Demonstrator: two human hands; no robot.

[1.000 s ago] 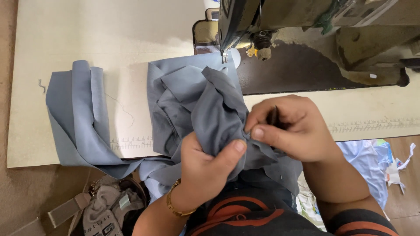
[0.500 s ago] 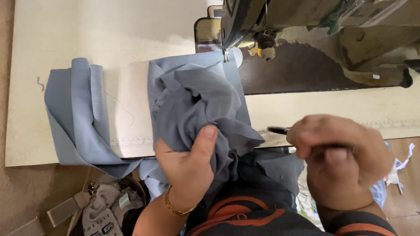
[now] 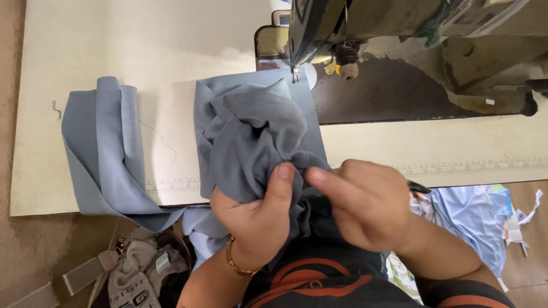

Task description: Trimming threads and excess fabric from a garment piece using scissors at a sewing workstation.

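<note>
A bunched grey-blue fabric (image 3: 257, 131) lies on the cream sewing table (image 3: 142, 40), one end under the needle (image 3: 295, 71) of the sewing machine (image 3: 399, 34). My left hand (image 3: 257, 219) grips the bunch from below at the table's near edge, thumb pressed on top. My right hand (image 3: 368, 205) is right beside it, index finger stretched out and touching the fabric next to my left thumb. A small dark tool (image 3: 419, 187) pokes out from behind the right hand, which seems to hold it; most of the tool is hidden.
A long folded part of the same fabric (image 3: 103, 148) trails left and hangs over the table edge. A grey bag with straps (image 3: 137, 274) lies on the floor at lower left. Light blue cloth scraps (image 3: 474, 217) are heaped at the right.
My right hand swung out to the right away from the fabric, then came back left, its index finger now on the cloth. My left hand kept its grip throughout.
</note>
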